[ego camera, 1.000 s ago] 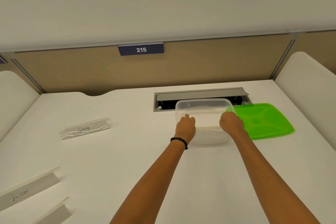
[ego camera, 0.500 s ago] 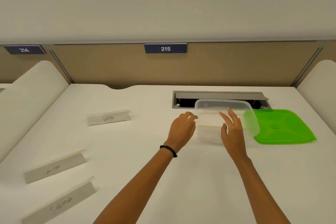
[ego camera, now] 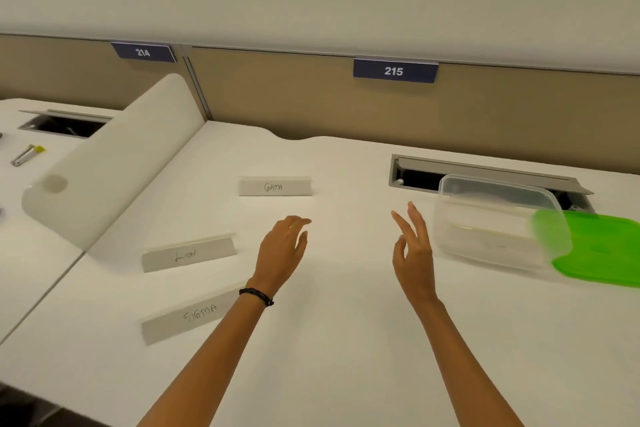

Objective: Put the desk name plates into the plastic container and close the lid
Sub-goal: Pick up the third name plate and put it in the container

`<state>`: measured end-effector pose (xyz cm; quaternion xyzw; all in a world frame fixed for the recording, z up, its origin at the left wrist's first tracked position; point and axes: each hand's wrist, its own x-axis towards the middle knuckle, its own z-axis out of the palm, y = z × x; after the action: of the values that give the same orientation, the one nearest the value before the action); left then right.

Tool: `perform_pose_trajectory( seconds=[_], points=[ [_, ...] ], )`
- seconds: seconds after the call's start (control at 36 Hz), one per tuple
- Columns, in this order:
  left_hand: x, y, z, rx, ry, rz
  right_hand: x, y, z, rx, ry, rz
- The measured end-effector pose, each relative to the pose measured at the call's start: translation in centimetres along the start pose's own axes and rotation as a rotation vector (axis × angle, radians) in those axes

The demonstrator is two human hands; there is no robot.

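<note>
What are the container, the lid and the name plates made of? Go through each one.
Container: looks like clear, slightly frosted plastic; the desk shows through its walls.
Lid: opaque bright green plastic with a slight sheen and a moulded rim.
Name plates GAMA, LION and SIGMA: matte white folded card or thin plastic with handwritten ink; which of the two cannot be told.

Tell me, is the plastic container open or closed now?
Open. The plastic container has no cover; its green lid lies on the desk beside it, at its right.
</note>
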<state>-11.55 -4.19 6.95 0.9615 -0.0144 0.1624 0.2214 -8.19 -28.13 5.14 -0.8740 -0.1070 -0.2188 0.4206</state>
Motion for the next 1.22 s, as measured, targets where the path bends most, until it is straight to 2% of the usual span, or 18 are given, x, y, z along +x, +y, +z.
perform_pose_trajectory(
  seconds=[0.19, 0.42, 0.58, 1.0, 1.22],
  points=[
    [-5.3, -7.7, -3.3, 0.05, -0.031, -0.15, -2.6, -3.8, 4.7, 0.023, -0.182, -0.077],
    [-11.3, -14.8, -6.5, 0.131, -0.282, -0.343, -5.3, -7.1, 8.4, 0.014, -0.371, -0.147],
    [-13.1, -17.2, -6.9, 0.17, -0.435, -0.359, -6.3, -8.8, 10.4, -0.052, -0.499, -0.238],
    [-12.7, -18.2, -6.0, 0.072, -0.465, -0.352, -7.3, -10.9, 14.5, -0.133, -0.736, -0.405],
    [-12.7, -17.4, -5.5, 0.023, -0.414, -0.329, -8.3, -11.3, 16.0, -0.17, -0.84, -0.46]
  ],
)
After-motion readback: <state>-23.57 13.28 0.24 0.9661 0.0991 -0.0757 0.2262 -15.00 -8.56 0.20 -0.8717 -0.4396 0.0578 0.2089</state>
